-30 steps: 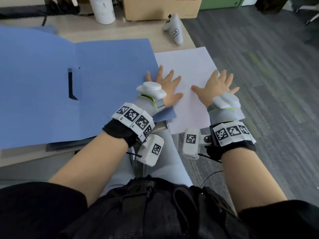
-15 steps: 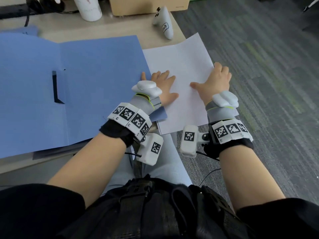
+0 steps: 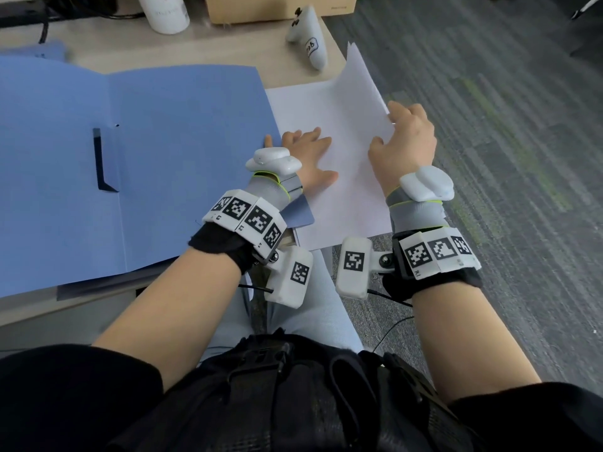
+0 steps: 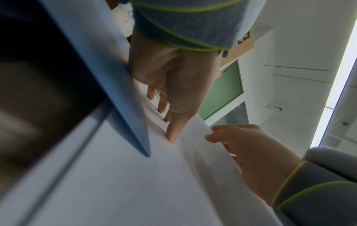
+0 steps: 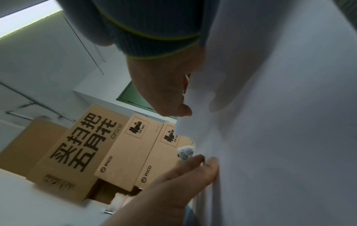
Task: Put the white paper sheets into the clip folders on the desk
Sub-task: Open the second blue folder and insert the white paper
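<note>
The right hand (image 3: pixel 408 148) pinches the right edge of the white paper sheets (image 3: pixel 336 125), thumb on top and fingers curled underneath, so that edge lifts off the desk (image 3: pixel 195 50). Just left of that grip, the left hand (image 3: pixel 310 158) lies flat on the sheets with fingers spread, pressing them down. Further left, touching the sheets' edge, the blue clip folder (image 3: pixel 163 141) lies open. Beyond the grip a white controller (image 3: pixel 310 37) rests near the desk corner.
</note>
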Action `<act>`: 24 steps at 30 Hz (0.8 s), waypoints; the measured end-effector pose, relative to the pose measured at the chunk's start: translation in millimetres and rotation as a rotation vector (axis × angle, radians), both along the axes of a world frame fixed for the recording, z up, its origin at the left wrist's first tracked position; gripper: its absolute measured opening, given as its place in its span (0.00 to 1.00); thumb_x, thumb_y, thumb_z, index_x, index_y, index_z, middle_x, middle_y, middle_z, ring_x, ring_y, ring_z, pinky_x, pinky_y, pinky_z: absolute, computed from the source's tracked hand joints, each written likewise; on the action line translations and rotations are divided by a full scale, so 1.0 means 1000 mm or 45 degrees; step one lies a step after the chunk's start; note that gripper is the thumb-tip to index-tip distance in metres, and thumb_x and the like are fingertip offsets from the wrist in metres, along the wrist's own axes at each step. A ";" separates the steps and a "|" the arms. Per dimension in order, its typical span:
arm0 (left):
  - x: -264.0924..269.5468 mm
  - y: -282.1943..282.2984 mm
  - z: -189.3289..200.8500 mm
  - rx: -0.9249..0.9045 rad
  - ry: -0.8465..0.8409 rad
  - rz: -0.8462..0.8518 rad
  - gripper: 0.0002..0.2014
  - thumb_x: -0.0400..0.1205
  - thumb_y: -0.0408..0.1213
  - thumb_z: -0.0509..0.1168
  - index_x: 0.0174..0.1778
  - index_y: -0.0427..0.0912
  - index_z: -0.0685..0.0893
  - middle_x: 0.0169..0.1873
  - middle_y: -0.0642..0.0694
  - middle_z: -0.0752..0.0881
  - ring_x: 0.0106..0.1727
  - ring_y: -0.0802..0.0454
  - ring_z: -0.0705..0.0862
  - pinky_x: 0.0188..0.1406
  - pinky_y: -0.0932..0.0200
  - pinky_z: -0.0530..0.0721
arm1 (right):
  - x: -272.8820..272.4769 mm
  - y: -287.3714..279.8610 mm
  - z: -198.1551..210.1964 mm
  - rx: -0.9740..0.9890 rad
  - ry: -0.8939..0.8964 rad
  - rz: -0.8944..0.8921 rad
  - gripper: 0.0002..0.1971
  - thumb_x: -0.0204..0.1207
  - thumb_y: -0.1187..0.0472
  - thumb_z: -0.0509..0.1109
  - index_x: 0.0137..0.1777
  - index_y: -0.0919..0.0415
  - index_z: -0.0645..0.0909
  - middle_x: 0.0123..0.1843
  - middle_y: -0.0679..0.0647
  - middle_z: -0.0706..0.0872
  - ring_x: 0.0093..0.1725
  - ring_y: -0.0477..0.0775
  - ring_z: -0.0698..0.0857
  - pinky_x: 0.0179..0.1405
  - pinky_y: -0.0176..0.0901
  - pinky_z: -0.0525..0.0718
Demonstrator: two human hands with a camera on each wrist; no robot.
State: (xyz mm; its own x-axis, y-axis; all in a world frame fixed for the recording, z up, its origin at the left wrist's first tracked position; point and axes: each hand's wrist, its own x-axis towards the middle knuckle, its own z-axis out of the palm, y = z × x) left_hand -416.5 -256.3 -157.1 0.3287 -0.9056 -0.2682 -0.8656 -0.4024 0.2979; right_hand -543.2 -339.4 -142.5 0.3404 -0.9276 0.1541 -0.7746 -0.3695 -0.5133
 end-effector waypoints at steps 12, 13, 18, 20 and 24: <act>0.009 -0.006 0.003 -0.363 0.794 0.390 0.16 0.85 0.54 0.53 0.46 0.51 0.84 0.45 0.54 0.83 0.48 0.58 0.76 0.46 0.84 0.55 | 0.020 0.019 0.005 0.067 -0.098 0.271 0.18 0.78 0.67 0.64 0.67 0.60 0.80 0.62 0.60 0.81 0.63 0.60 0.79 0.57 0.43 0.72; 0.009 -0.007 0.002 -0.371 0.831 0.411 0.16 0.85 0.53 0.54 0.39 0.49 0.81 0.40 0.53 0.82 0.42 0.58 0.76 0.51 0.79 0.57 | 0.021 0.020 0.005 0.074 -0.093 0.270 0.19 0.77 0.66 0.65 0.68 0.59 0.80 0.62 0.59 0.81 0.63 0.59 0.79 0.58 0.43 0.73; 0.008 -0.011 -0.001 -0.407 0.966 0.485 0.15 0.85 0.45 0.59 0.32 0.46 0.77 0.33 0.49 0.79 0.40 0.53 0.74 0.28 0.85 0.69 | 0.023 0.020 0.005 0.134 -0.183 0.232 0.22 0.73 0.64 0.72 0.68 0.62 0.78 0.70 0.57 0.75 0.60 0.56 0.83 0.64 0.44 0.77; 0.006 -0.010 0.000 -0.428 0.986 0.497 0.11 0.85 0.43 0.59 0.39 0.44 0.80 0.40 0.46 0.81 0.44 0.53 0.76 0.27 0.92 0.65 | 0.023 0.018 0.005 0.146 -0.152 0.213 0.21 0.73 0.64 0.72 0.67 0.62 0.79 0.70 0.57 0.76 0.62 0.57 0.82 0.65 0.45 0.76; 0.006 -0.012 0.000 -0.460 1.042 0.494 0.10 0.85 0.44 0.59 0.43 0.44 0.81 0.43 0.45 0.83 0.47 0.54 0.78 0.25 0.97 0.57 | 0.020 0.015 0.005 0.134 -0.044 0.224 0.18 0.75 0.64 0.70 0.65 0.61 0.81 0.67 0.57 0.81 0.67 0.59 0.77 0.63 0.43 0.73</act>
State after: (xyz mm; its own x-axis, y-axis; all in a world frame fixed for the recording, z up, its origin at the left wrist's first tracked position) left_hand -410.9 -268.5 -157.2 0.4571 -0.8462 -0.2739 -0.1623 -0.3822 0.9097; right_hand -523.1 -323.9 -137.7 0.4946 -0.8660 0.0739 -0.6842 -0.4405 -0.5812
